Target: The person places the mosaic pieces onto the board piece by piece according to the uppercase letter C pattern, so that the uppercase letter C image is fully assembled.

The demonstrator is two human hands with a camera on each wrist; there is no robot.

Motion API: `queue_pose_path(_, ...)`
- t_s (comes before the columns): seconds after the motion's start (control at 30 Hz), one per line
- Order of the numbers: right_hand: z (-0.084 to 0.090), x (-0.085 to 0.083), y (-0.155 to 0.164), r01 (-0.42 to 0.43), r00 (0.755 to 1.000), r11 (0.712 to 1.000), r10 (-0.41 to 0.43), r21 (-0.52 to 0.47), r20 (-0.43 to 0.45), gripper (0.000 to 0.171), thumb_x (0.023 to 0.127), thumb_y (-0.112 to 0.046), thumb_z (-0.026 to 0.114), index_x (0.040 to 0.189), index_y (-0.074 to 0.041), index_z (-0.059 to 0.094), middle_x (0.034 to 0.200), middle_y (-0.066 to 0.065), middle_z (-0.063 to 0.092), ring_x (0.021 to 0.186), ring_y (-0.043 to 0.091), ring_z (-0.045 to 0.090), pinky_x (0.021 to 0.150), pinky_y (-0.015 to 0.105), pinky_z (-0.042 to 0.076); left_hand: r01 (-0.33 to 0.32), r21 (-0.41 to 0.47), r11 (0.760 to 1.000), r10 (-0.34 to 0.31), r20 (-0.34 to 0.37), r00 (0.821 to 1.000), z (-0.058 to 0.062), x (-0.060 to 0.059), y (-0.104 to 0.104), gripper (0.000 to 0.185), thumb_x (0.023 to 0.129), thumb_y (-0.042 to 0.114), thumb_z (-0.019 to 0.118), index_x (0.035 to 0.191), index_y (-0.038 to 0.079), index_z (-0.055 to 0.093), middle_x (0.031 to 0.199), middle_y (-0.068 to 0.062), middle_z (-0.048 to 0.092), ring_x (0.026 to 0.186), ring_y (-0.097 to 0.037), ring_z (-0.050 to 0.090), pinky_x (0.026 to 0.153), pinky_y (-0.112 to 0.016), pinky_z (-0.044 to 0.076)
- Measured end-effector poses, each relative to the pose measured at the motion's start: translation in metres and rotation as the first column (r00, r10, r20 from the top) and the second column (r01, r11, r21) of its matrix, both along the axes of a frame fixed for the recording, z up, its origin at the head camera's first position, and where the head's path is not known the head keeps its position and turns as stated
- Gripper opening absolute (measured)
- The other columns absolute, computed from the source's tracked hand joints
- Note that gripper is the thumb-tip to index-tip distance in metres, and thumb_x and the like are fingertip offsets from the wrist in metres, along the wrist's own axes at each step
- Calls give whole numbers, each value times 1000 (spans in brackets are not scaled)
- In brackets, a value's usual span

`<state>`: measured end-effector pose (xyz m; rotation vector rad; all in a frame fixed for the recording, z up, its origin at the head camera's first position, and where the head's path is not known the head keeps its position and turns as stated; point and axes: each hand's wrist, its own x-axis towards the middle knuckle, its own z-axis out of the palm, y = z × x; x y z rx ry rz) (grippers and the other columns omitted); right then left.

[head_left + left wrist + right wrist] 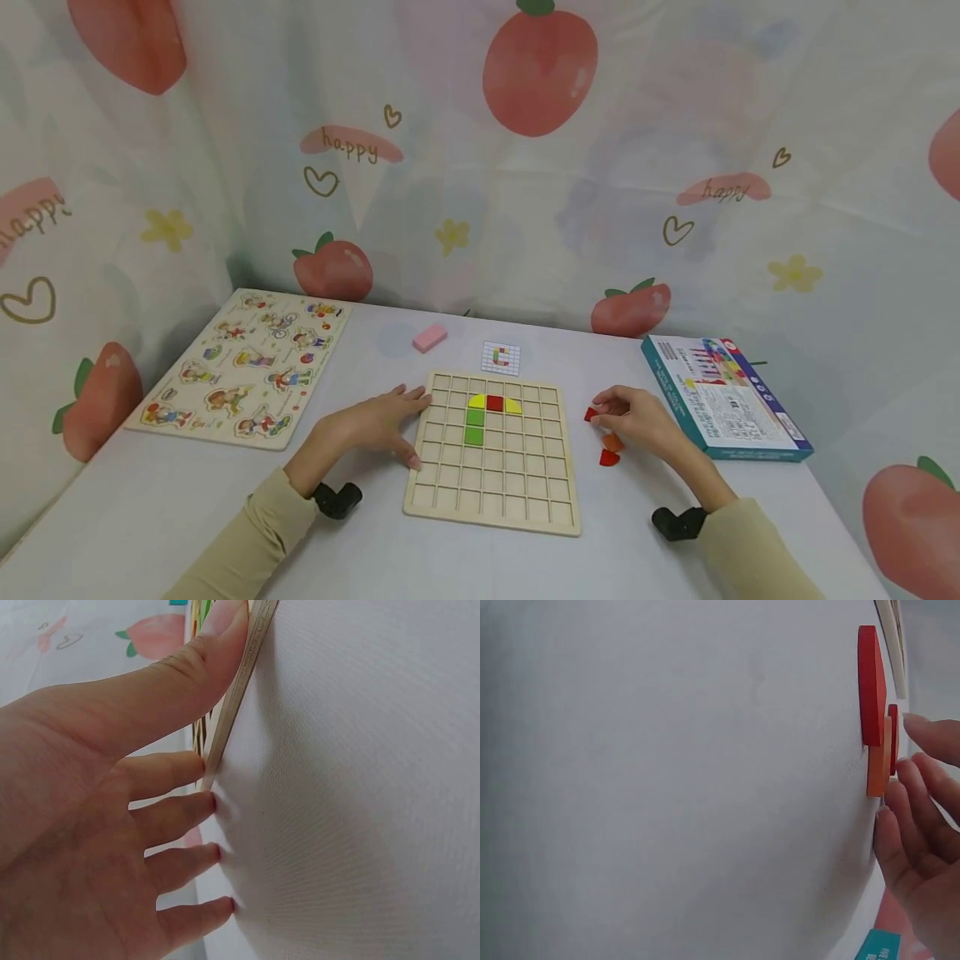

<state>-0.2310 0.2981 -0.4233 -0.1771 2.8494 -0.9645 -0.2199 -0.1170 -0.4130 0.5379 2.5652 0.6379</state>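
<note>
Left hand (378, 423) flat, fingers spread wide, steadying the left edge of the wooden grid board (495, 479) on the desk (150, 517). Right hand (637, 421), fingers loosely curled, touches red and orange pieces (609, 450) just right of the board.

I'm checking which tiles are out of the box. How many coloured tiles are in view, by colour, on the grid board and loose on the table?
Red: 3 (one on the grid board, two loose)
Yellow: 2
Green: 2
Orange: 1, by the right hand
Total: 8
</note>
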Motion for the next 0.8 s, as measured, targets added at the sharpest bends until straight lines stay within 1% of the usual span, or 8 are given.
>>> queue_pose_path(0.17,-4,-5,1,6,1000,999,-7,34,23,32,93,-19,76,118,-1,67,100,7,69,91,21,60,71,22,54,-5,2,1000,5,0,1000,-2,1,1,98,78,31,90,159,12,40,171,-7,26,160,-36,13,126,-61,19)
queue_pose_path(0.37,-5,-8,0,-39,999,998,38,56,12,26,93,-18,76,114,-3,70,97,8,67,87,22,58,65,23,53,-5,10,1000,5,-3,1000,0,2,1,97,78,30,90,159,12,40,170,-8,27,160,-37,14,126,-61,19)
queue_pose_path(0.6,-2,-6,-4,-34,999,999,34,36,7,21,92,-14,77,107,-5,67,91,6,64,82,20,56,61,22,51,-3,19,1000,3,-5,1000,0,2,1,98,77,30,91,159,11,41,170,-8,27,160,-37,14,125,-62,19)
queue_pose_path(0.8,-2,-4,-4,-38,999,999,38,0,-16,13,93,-10,74,103,-5,67,90,6,67,80,19,58,61,22,52,-6,8,1000,6,-6,1000,-1,1,1,98,77,31,91,159,12,41,170,-7,27,160,-37,14,125,-62,20)
